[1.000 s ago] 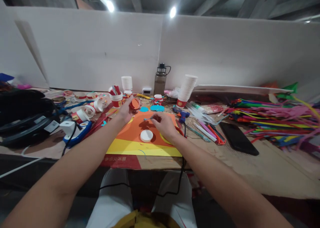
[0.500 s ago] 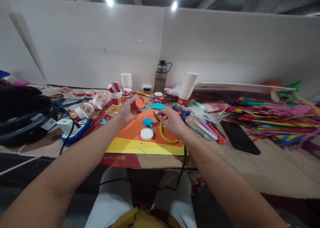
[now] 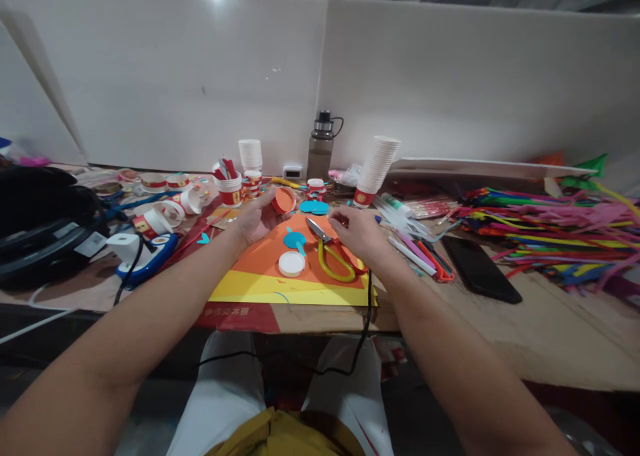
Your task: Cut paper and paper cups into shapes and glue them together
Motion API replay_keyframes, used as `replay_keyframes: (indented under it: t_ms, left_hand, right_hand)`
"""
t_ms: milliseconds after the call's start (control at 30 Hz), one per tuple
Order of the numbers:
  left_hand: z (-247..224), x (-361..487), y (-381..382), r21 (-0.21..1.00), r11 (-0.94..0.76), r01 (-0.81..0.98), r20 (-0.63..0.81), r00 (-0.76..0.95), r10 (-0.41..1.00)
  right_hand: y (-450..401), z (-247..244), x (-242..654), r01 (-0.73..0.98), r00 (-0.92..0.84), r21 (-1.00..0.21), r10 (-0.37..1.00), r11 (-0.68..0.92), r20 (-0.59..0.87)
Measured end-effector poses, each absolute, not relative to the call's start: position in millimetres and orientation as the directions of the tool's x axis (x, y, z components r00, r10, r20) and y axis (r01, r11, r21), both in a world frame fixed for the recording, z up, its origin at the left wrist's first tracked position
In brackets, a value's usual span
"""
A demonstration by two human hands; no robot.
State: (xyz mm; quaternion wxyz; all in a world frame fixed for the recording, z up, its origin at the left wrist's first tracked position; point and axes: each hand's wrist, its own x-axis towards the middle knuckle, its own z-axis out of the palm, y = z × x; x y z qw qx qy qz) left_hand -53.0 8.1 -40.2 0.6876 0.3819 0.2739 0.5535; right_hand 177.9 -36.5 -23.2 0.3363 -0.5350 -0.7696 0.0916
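Observation:
My left hand (image 3: 257, 219) grips a short round cup with an orange inner face (image 3: 284, 201), tilted toward me, fingers around its left side. My right hand (image 3: 356, 233) is just right of the scissors (image 3: 319, 231), fingers curled; whatever they hold, if anything, is hidden. The scissors lie apart from the hand on orange paper (image 3: 265, 255), with yellow and red handles. Between my hands are a blue paper disc (image 3: 294, 241) with a strip and a white round lid (image 3: 291, 264). Behind them lie overlapping blue discs (image 3: 314, 207).
Yellow sheets (image 3: 245, 289) lie under the orange paper. A stack of paper cups (image 3: 377, 169) and a water bottle (image 3: 320, 149) stand at the back. A phone (image 3: 480, 269) and colourful pipe cleaners (image 3: 540, 236) lie right; a power strip (image 3: 150, 263) is left. A black cord (image 3: 369, 316) hangs over the edge.
My right hand has moved a little right, off the scissors, which now lie in full view. The left hand still holds the cup. The view has tilted slightly down.

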Motion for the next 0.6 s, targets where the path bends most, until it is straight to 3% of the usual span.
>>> replay_keyframes:
  t_ms: [233,467,600]
  left_hand:
    - [-37,-50,5,0.82,0.145,-0.553,-0.02,0.226,0.974]
    - [-44,-43,2,0.842,0.16,-0.515,-0.048,0.224,0.973]
    - [-46,-45,4,0.831,0.127,-0.542,-0.011,0.213,0.977]
  right_hand:
    - [-35,-23,179,0.733,-0.214,-0.507,0.861,0.454,0.461]
    - [-34,-5,200,0.505,0.074,-0.737,0.829,0.449,0.555]
    - [-26,2,215,0.337,0.204,-0.826,0.822,0.452,0.532]
